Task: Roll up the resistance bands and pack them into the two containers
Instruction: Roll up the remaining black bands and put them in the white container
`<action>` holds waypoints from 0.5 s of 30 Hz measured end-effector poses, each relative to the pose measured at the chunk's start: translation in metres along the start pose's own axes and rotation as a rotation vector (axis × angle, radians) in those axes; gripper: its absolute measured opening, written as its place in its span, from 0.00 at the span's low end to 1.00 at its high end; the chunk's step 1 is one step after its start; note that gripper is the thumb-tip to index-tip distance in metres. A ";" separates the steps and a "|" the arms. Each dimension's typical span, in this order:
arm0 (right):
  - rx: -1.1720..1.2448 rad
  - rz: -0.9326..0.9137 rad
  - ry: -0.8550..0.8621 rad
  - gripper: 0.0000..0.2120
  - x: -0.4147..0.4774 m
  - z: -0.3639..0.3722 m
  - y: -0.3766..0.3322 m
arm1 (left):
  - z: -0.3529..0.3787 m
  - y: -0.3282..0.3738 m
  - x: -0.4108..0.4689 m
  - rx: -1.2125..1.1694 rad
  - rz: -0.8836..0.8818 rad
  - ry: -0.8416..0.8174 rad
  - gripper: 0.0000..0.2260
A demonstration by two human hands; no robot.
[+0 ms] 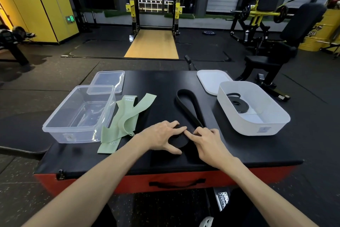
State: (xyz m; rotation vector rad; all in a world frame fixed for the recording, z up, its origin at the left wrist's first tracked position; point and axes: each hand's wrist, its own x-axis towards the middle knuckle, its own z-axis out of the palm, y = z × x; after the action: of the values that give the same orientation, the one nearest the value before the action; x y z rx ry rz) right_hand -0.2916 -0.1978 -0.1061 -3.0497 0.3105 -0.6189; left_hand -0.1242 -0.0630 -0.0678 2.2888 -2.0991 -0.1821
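1. Both hands are pressed down on the near end of a black resistance band (189,109) in the lower middle of the frame. A flat rolled coil of it is pinned under the left hand (162,137), whose fingers are spread with the thumb tucked along the coil's near edge.
2. The right hand (207,143) is curled loosely, fingertips pinching the band right where it leaves the coil. So neither hand is fully closed; both have hold of the same band.
3. The rest of that band is stretched away up the counter (248,155) as a long narrow loop, ending near the middle of the frame.
4. A pile of pale green bands (127,118) is laid loose and unrolled, left of centre, touching the clear container (55,129) at middle left. Nothing can be made out inside that one for sure. Its clear lid (108,79) is parked just behind it.
5. A white container (244,125) is seen at middle right, with one rolled black band (238,104) already inside. A white lid (211,79) is resting behind it, partly tucked under its far edge.
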 end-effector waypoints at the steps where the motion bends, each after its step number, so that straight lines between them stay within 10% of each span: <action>1: 0.004 0.000 -0.009 0.27 -0.002 -0.001 0.003 | 0.002 0.000 0.000 0.011 -0.005 0.016 0.40; 15: -0.005 0.071 0.101 0.16 -0.006 0.009 0.000 | 0.009 0.017 -0.005 0.191 -0.194 0.085 0.40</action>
State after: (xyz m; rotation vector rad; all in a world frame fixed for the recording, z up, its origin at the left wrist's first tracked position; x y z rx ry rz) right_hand -0.2930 -0.1974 -0.1170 -3.0025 0.4203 -0.7700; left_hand -0.1422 -0.0590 -0.0749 2.5564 -1.9295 0.1154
